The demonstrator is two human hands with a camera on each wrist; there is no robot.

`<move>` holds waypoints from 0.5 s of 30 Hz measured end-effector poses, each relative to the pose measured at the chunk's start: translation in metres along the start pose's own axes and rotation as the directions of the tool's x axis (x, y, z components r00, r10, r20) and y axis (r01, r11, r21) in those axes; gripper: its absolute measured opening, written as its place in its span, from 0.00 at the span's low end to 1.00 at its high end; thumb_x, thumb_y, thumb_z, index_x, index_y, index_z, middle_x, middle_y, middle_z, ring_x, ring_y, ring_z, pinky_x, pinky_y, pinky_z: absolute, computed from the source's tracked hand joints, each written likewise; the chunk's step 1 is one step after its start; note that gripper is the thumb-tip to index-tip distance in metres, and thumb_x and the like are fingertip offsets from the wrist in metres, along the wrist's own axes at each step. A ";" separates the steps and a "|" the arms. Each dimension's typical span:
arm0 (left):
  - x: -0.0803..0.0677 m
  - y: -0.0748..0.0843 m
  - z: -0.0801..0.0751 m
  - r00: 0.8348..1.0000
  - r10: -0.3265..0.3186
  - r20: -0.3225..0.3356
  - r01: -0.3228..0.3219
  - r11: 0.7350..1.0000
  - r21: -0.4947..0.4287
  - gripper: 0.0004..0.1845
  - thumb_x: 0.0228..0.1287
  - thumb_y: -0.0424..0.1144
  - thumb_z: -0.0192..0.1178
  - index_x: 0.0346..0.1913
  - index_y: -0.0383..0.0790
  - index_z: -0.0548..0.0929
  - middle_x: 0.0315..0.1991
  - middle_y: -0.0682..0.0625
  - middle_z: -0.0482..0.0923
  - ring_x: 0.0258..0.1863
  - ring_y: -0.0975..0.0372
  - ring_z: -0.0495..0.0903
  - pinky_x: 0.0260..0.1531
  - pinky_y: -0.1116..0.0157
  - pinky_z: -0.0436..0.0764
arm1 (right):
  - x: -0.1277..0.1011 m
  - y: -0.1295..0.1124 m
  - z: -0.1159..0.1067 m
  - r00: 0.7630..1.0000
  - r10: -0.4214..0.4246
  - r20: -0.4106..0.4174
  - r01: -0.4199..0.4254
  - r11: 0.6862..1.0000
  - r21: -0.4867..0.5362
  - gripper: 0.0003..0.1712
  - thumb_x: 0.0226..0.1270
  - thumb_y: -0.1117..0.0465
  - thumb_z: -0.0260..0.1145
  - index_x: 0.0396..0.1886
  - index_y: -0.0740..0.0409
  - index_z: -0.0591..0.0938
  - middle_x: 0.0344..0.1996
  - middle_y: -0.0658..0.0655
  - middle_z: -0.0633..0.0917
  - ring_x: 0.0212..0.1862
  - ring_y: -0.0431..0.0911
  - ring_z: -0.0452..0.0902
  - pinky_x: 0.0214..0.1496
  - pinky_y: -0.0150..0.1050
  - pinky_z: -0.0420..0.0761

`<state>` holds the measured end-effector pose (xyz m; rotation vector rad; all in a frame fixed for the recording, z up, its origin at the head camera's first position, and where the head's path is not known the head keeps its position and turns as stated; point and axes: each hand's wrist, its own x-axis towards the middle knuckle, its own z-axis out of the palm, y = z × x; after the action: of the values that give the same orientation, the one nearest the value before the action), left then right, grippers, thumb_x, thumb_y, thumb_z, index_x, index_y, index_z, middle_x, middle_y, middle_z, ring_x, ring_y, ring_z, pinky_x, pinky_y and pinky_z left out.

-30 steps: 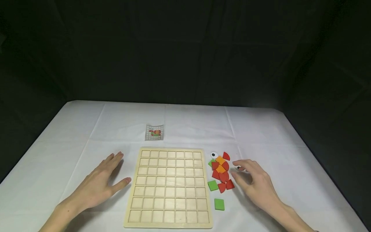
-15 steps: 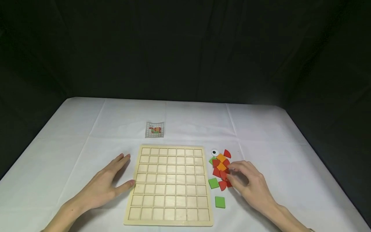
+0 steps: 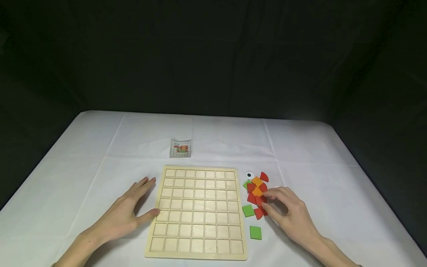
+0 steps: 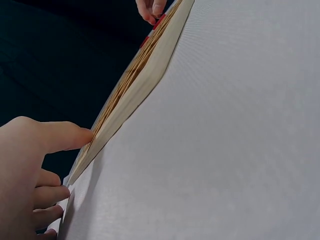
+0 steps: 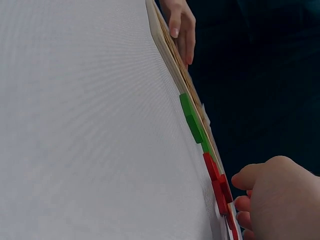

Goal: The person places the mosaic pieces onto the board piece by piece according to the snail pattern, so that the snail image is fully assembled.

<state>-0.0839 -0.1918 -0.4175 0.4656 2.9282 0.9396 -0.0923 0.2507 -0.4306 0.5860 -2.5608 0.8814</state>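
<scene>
Right hand [image 3: 287, 209] fingers now on red pieces [image 3: 258, 202].

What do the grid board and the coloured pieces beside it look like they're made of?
The grid board looks like pale unfinished wood, probably plywood: light tan, matte, thin layered edge in the wrist view. The coloured pieces look like painted wood, flat and matte, though plastic can't be ruled out.

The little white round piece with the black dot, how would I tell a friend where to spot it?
Start at the wooden grid board on the white table. Just past its far right corner lies a heap of red, orange and green pieces. At the heap's far left tip sits the eye piece, the only white, round one.
</scene>
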 end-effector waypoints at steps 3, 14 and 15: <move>0.000 0.001 0.001 1.000 0.012 0.003 -0.012 1.000 -0.002 0.45 0.65 0.62 0.62 0.78 0.46 0.60 0.77 0.37 0.56 0.74 0.32 0.53 0.66 0.28 0.58 | -0.001 0.001 0.000 1.000 -0.001 0.004 0.001 1.000 -0.002 0.24 0.48 0.68 0.81 0.46 0.48 0.86 0.41 0.42 0.84 0.42 0.37 0.76 0.53 0.13 0.73; -0.001 0.003 0.004 1.000 0.024 0.005 -0.024 1.000 -0.015 0.42 0.67 0.58 0.62 0.78 0.48 0.60 0.78 0.39 0.56 0.75 0.32 0.51 0.67 0.29 0.57 | -0.001 0.006 0.003 0.998 -0.069 0.006 0.069 0.997 0.022 0.23 0.46 0.67 0.82 0.44 0.50 0.86 0.42 0.42 0.85 0.48 0.34 0.76 0.56 0.13 0.72; -0.001 0.003 0.004 1.000 0.023 0.005 -0.023 1.000 -0.016 0.42 0.67 0.58 0.62 0.78 0.48 0.60 0.78 0.39 0.56 0.75 0.32 0.51 0.67 0.29 0.57 | -0.001 0.006 0.004 0.997 -0.076 0.006 0.075 0.997 0.030 0.23 0.46 0.67 0.82 0.44 0.50 0.86 0.42 0.43 0.85 0.48 0.34 0.75 0.56 0.14 0.72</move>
<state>-0.0813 -0.1880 -0.4193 0.5014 2.9148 0.9619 -0.0954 0.2532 -0.4370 0.6916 -2.5183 0.8950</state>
